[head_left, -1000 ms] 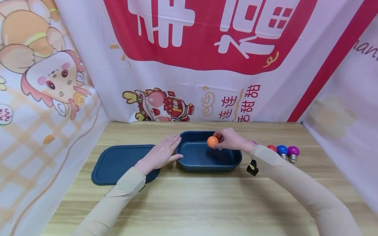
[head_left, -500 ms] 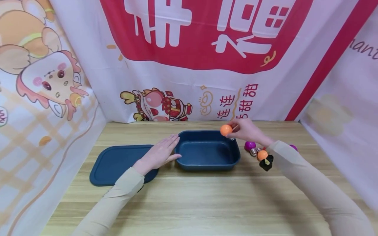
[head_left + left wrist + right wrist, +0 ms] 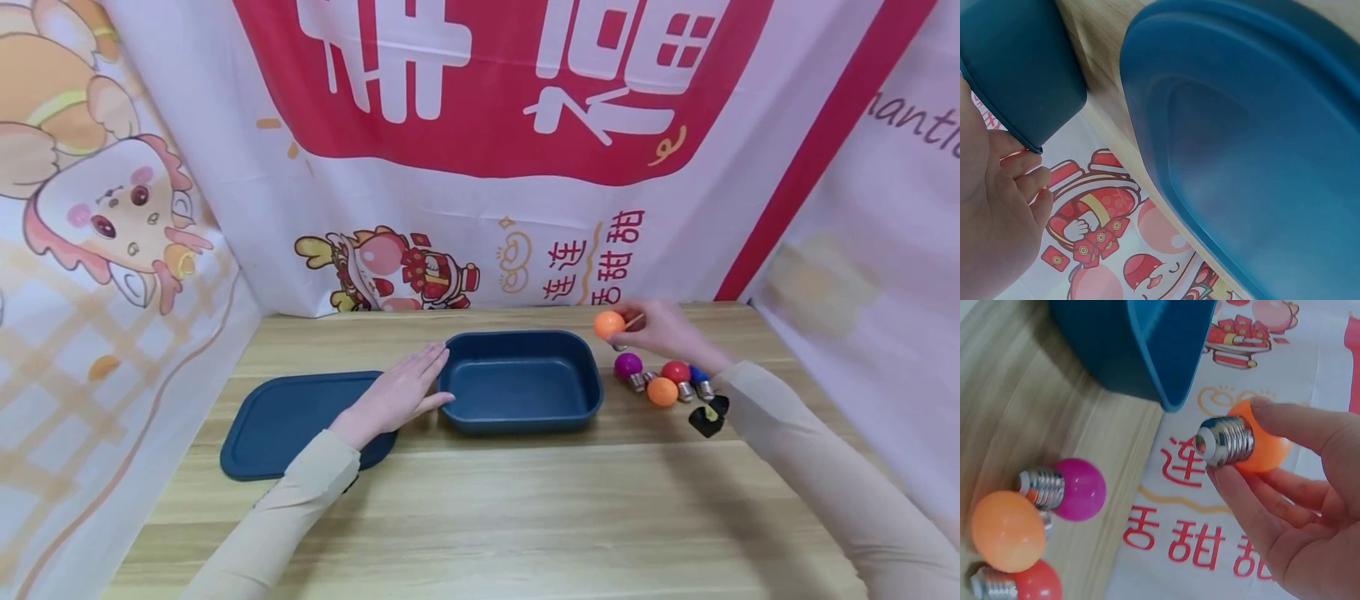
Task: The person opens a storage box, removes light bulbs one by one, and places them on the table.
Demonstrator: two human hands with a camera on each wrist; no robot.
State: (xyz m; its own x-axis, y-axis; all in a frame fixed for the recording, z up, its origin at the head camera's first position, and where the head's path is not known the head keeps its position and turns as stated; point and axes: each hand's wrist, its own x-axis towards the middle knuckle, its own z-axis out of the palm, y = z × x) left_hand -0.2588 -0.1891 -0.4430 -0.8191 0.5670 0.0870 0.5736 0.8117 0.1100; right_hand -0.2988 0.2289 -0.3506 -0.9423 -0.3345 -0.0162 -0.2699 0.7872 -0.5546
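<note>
An orange light bulb (image 3: 1265, 447) with a silver screw base is pinched between thumb and fingers of my right hand (image 3: 667, 333). In the head view this hand holds the bulb above the table, behind and right of the dark blue box (image 3: 521, 423). My left hand (image 3: 397, 392) rests its fingertips at the box's left rim, fingers straight and thumb spread. The inside of the box shows no objects. Under the left forearm lies the flat blue lid (image 3: 300, 417), partly covered by that hand and sleeve.
Right of the box several bulbs lie close together: a purple bulb (image 3: 627, 365), another orange bulb (image 3: 662, 392), a red bulb (image 3: 676, 372) and a blue bulb (image 3: 699, 375) partly hidden by the right arm. A printed cloth (image 3: 420, 192) hangs behind the table.
My right hand has carried the orange bulb from over the box to the right and back, beyond its rim. The left hand stays at the rim. The head view has shifted slightly.
</note>
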